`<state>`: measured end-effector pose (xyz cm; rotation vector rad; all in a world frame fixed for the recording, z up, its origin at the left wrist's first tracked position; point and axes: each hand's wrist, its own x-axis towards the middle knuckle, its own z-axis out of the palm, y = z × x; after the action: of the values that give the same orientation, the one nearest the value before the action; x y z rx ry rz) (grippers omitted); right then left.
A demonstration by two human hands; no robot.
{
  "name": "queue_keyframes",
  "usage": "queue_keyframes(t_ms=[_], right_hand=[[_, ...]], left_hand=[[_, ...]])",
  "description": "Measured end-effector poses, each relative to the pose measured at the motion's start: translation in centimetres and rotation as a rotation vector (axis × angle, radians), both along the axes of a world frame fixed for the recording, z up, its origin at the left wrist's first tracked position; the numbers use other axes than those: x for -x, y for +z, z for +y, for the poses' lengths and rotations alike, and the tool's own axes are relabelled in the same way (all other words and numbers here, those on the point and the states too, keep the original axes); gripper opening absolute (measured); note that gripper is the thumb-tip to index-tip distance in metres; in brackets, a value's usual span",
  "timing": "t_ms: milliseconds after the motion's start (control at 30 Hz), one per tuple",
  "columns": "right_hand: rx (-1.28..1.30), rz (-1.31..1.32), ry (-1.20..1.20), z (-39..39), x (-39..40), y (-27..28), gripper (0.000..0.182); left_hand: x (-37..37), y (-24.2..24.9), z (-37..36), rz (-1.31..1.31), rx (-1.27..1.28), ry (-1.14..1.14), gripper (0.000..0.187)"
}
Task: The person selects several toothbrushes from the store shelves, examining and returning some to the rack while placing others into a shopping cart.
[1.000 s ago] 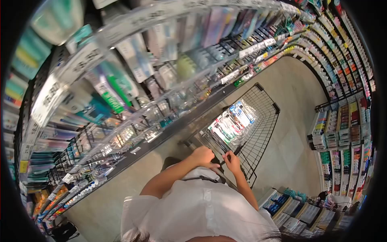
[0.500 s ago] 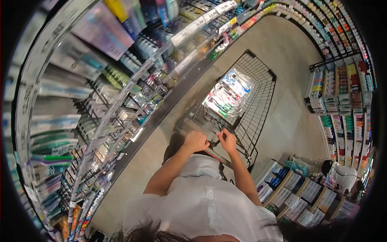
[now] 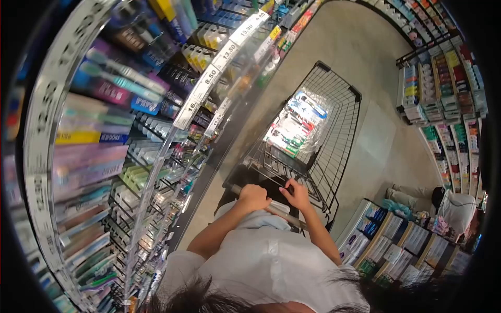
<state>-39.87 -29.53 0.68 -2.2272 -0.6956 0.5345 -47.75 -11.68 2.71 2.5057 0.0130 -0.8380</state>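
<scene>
Left hand (image 3: 254, 198) grips the cart handle (image 3: 279, 212) — right hand (image 3: 295, 194) curls beyond.

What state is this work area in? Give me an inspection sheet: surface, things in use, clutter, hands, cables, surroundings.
Surface: pale, smooth floor.
Things in use: black wire cart holding shiny, clear-wrapped packs.
Clutter: low display of boxed goods beside the aisle, at lower right.
Hands: left hand closed on the cart handle; right hand near it, fingers curled, contact unclear.
Cables: nothing seen.
Surroundings: shelving with price labels at left, stocked shelves at right, another person at lower right.
</scene>
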Motion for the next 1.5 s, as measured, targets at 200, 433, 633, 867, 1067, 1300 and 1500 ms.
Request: queue_keyframes(t_ms=[200,433,633,867,1067,1300,1500], right_hand=[[-0.17,0.349,-0.091,-0.3,-3.8,-1.5,0.021],[-0.224,0.693,-0.83,-1.9,-13.9,-17.0,0.022],[0.458,0.381,-0.57,-4.6,-16.1,-32.9,0.029],[0.53,0.448,-0.648,-3.8,-17.0,-40.3,0.044],[0.563,0.553,-0.744,-2.8,-17.5,-41.0,0.065],[0.556,0.41,-0.705,-3.3,-17.4,-39.9,0.037],[0.52,0.239,-0.312,-2.3,-15.8,-25.7,0.027]], left_hand=[[-1.8,-0.2,0.6,0.084,-0.009,0.021,0.037],[-2.1,-0.6,0.1,0.144,-0.03,0.101,0.031],[-2.4,-0.5,-0.5,0.217,-0.005,0.182,0.025],[-1.7,-1.7,-1.1,0.148,-0.059,0.145,0.017],[-3.4,-0.3,-0.9,0.167,-0.095,0.149,0.016],[-2.8,-1.2,-0.5,0.073,-0.015,0.148,0.016],[-3.5,-2.0,-0.2,0.145,0.02,0.219,0.018]])
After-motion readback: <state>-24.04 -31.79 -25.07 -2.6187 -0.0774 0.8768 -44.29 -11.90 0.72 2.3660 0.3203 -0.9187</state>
